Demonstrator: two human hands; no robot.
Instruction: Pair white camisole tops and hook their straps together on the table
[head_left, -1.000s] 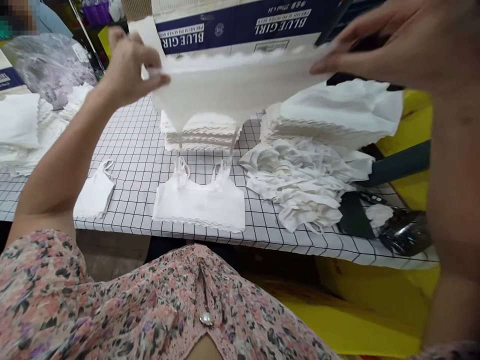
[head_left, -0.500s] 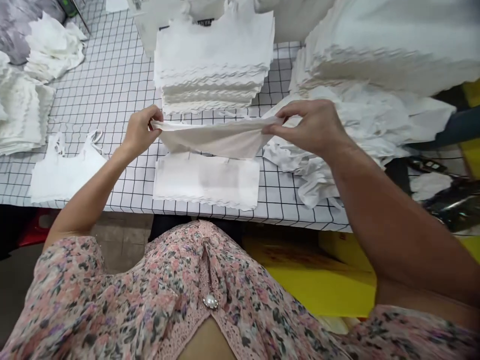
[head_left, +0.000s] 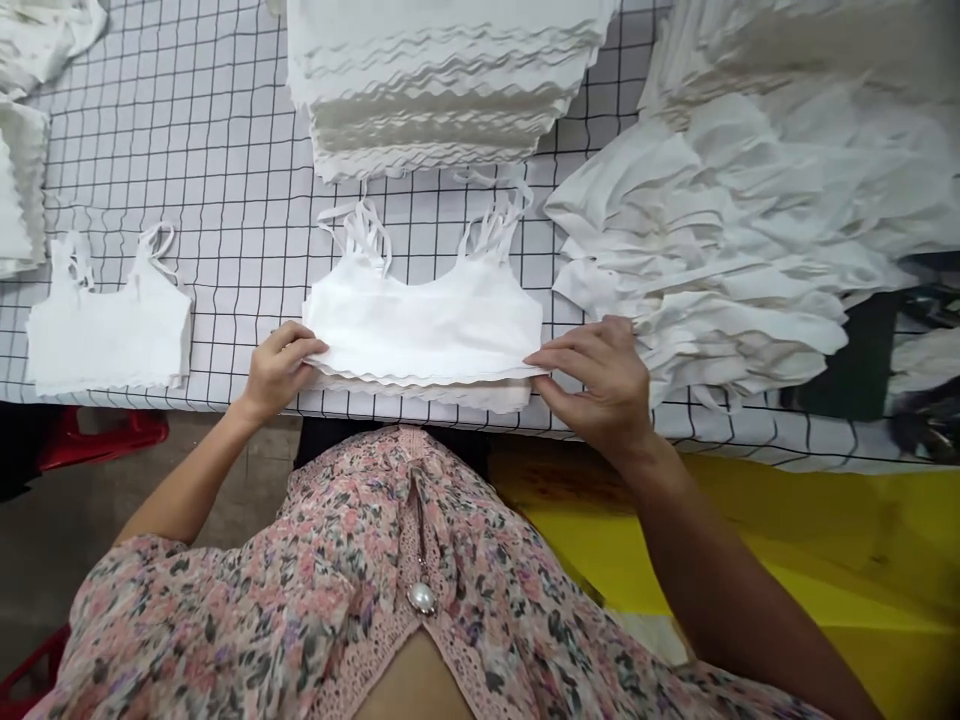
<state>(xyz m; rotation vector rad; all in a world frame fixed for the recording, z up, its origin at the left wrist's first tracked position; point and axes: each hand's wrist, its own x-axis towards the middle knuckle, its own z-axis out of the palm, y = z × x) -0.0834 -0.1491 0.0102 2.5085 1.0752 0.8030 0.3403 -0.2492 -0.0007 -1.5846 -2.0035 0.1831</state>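
Note:
A white strappy crop top (head_left: 427, 320) lies flat over a small stack of similar pieces near the table's front edge. Its wavy hem is pinched at the left corner by my left hand (head_left: 281, 370) and at the right corner by my right hand (head_left: 596, 385). The straps fan out at the back on both sides. Under the hem, the scalloped edges of the pieces below (head_left: 427, 393) stick out a little towards me. My fingers are closed at both corners.
Another stack of white strappy tops (head_left: 112, 330) sits to the left. Behind stands a tall pile of folded white pieces (head_left: 450, 100). A loose heap of white cloth (head_left: 735, 240) fills the right side. The checked tablecloth (head_left: 217, 180) covers the table; a red stool (head_left: 105, 435) is below left.
Both hands have come down towards me, and the top that hung stretched between them now lies on the stack. The view has shifted closer to the table.

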